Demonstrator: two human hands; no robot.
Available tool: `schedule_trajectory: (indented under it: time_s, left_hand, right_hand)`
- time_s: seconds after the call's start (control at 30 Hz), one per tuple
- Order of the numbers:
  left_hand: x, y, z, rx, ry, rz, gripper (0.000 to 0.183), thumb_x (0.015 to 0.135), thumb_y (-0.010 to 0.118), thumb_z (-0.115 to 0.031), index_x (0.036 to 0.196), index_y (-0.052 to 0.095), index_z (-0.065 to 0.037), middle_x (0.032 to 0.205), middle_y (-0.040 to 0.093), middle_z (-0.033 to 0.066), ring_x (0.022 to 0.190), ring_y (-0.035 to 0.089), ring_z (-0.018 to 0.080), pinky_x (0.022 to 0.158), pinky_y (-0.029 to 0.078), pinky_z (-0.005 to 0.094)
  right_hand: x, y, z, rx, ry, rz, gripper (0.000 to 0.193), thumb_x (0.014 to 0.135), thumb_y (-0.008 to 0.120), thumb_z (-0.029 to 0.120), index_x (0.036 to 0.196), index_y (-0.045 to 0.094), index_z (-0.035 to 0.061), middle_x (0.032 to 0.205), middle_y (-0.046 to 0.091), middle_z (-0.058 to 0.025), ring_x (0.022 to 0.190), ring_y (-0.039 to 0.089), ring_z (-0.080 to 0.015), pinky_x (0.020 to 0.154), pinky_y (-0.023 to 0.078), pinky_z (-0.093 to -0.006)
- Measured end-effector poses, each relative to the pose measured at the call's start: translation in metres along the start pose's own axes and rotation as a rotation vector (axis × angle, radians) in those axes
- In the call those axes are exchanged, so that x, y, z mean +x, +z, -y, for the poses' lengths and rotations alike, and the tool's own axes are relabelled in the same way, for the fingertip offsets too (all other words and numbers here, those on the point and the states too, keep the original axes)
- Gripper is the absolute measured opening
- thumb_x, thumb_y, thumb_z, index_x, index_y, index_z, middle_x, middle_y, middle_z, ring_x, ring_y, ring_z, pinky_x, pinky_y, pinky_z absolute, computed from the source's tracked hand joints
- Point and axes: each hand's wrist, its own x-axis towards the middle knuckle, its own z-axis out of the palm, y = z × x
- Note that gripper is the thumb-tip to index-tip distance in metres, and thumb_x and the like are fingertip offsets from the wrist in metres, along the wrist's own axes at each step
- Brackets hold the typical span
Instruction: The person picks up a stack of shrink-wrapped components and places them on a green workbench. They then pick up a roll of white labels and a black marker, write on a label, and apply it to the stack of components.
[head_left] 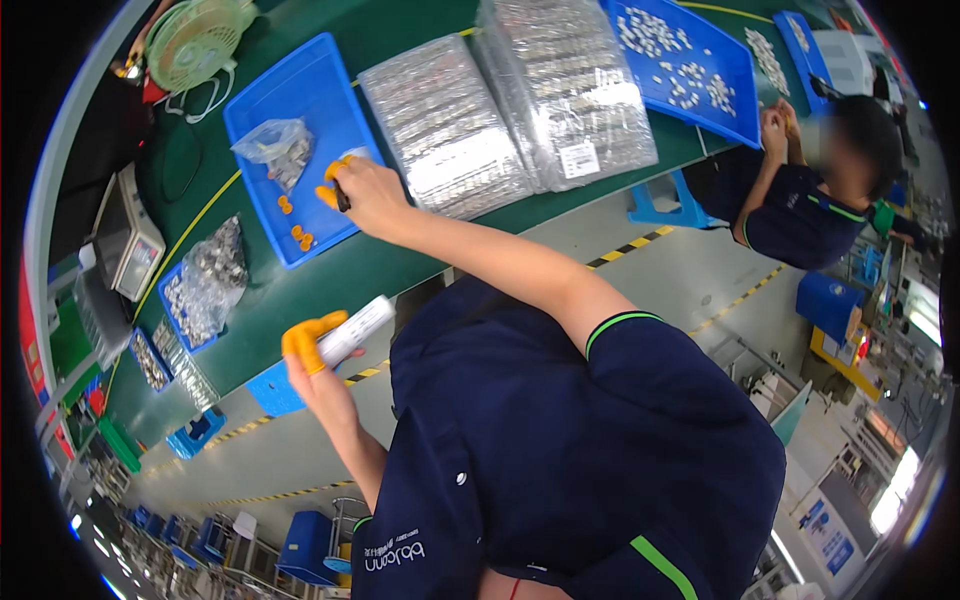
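My left hand [318,350], with orange finger cots on its fingers, is closed round a slim white stick-shaped item [360,328] with dark print. It is held at the table's near edge. Reaching further out, my right hand [366,192] hovers over the right side of a blue tray [330,75]. Orange cots cover its fingertips too, and the fingers are curled on a small black object [342,196] whose kind I cannot make out. In the tray lie a clear plastic bag [285,150] of small parts and several loose orange finger cots [302,238].
Two wrapped stacks of trays [445,120] stand right of the blue tray. Another blue tray [735,75] holds small white parts, with a co-worker [810,200] beside it. At left are a bag of metallic parts [215,275], a scale [135,240] and a green basket [195,45].
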Motion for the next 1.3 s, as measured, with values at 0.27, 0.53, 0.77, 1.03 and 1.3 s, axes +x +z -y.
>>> schedule_trajectory:
  time_s: [0.27,0.53,0.77,1.03,1.3]
  left_hand:
    - [0.005,0.026,-0.027,-0.201,0.158,0.198,0.017,0.090,0.046,-0.011,0.104,0.042,-0.003,0.116,0.046,0.0145,0.095,0.054,0.0218,0.078,0.047,0.0309]
    - [0.013,0.041,-0.049,-0.014,0.579,0.341,0.032,0.070,0.062,0.008,0.096,0.048,-0.006,0.111,0.046,0.0116,0.102,0.049,0.0203,0.086,0.040,0.0295]
    - [0.014,0.050,-0.060,-0.064,0.674,0.371,0.033,0.070,0.063,0.006,0.096,0.047,-0.005,0.113,0.047,0.0134,0.107,0.049,0.0225,0.088,0.039,0.0314]
    - [0.015,0.057,-0.066,-0.095,0.685,0.365,0.040,0.070,0.066,0.005,0.107,0.050,-0.002,0.113,0.050,0.0129,0.107,0.050,0.0222,0.090,0.041,0.0322]
    - [0.013,0.059,-0.063,-0.086,0.624,0.293,0.042,0.070,0.068,0.003,0.110,0.054,0.002,0.113,0.053,0.0114,0.105,0.053,0.0207,0.088,0.045,0.0321]
  right_hand:
    - [0.022,-0.019,-0.022,-0.076,-0.041,-0.110,0.028,0.080,0.052,0.009,0.107,0.057,0.0063,0.117,0.049,-0.0188,0.105,0.049,-0.0328,0.088,0.040,-0.0384]
    - [0.030,-0.194,0.071,0.479,-0.078,0.410,0.017,0.080,0.058,0.009,0.096,0.065,0.0044,0.092,0.064,-0.0068,0.088,0.057,-0.0178,0.079,0.044,-0.0278]
    - [0.019,-0.221,0.092,0.090,-0.446,0.306,0.017,0.073,0.065,0.013,0.088,0.067,0.0065,0.089,0.062,-0.0062,0.092,0.053,-0.0231,0.079,0.045,-0.0323]
    - [0.019,-0.227,0.099,-0.002,-0.574,0.261,0.020,0.062,0.072,0.011,0.082,0.069,0.0085,0.085,0.062,-0.0028,0.086,0.053,-0.0210,0.075,0.046,-0.0304]
    - [0.015,-0.224,0.097,-0.042,-0.568,0.237,0.022,0.060,0.072,0.013,0.081,0.069,0.0096,0.081,0.062,-0.0017,0.087,0.054,-0.0206,0.075,0.045,-0.0314]
